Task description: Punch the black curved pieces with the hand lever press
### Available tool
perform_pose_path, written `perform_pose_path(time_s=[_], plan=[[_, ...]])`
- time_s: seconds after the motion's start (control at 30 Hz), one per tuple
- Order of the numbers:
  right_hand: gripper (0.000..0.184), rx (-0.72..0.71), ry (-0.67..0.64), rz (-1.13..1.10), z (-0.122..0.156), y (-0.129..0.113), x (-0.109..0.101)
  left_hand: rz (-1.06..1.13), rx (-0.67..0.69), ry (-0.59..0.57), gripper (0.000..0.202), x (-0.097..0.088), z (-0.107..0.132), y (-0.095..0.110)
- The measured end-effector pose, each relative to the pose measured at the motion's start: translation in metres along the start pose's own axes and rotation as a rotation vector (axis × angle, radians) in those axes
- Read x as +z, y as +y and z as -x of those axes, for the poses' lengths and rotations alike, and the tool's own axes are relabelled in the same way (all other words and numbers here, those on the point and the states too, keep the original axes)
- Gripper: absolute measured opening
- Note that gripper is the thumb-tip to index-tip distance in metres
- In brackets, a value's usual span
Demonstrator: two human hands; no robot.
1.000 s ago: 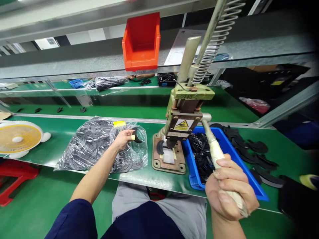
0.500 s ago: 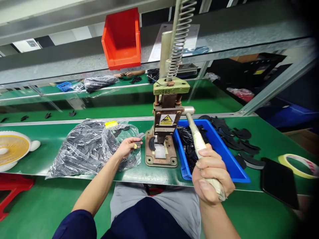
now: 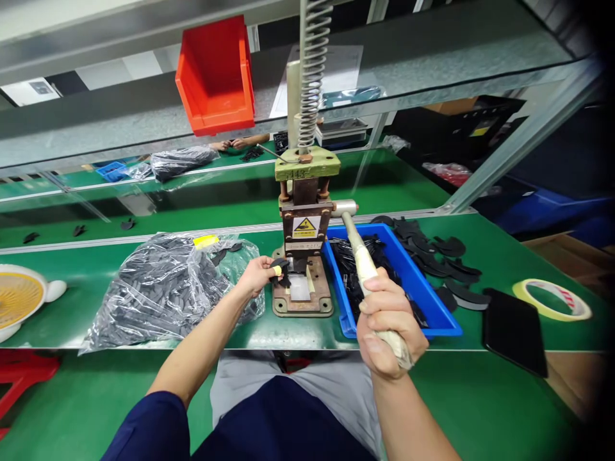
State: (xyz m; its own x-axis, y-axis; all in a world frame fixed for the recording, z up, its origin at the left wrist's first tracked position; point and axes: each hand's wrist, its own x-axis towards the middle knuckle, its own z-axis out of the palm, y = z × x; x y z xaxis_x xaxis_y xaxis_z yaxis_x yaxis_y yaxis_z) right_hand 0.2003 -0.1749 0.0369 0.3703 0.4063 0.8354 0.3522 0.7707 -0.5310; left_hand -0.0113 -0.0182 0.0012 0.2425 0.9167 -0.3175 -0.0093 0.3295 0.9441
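Note:
A manual lever press stands on the green bench, with a long spring rising from its top. My right hand is wrapped round the taped press handle, which slopes down toward me. My left hand, a yellow cot on one fingertip, pinches a small black curved part at the left edge of the press base plate. Just left of that hand lies a clear plastic bag full of black parts.
A blue tray of black parts sits right of the press, with loose black pieces behind it. A black pad and a tape roll lie far right. A fan stands far left. A red bin hangs overhead.
My left hand has carried a black part from the bag rightward to the press base. My right hand stays on the handle. The view has shifted right.

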Motion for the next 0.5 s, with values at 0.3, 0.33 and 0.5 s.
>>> perform_pose_path(time_s=[0.3,0.33,0.5], plan=[[0.014,-0.072,0.018,-0.021,-0.001,0.000,0.004,-0.095,-0.147,0.055,0.030,0.024,-0.006,0.016],[0.014,-0.072,0.015,-0.017,-0.001,0.000,0.004,-0.122,-0.157,0.063,0.029,0.026,-0.007,0.017],[0.014,-0.073,0.007,-0.011,-0.001,0.000,0.003,-0.270,-0.168,0.085,0.027,0.029,-0.012,0.017]])
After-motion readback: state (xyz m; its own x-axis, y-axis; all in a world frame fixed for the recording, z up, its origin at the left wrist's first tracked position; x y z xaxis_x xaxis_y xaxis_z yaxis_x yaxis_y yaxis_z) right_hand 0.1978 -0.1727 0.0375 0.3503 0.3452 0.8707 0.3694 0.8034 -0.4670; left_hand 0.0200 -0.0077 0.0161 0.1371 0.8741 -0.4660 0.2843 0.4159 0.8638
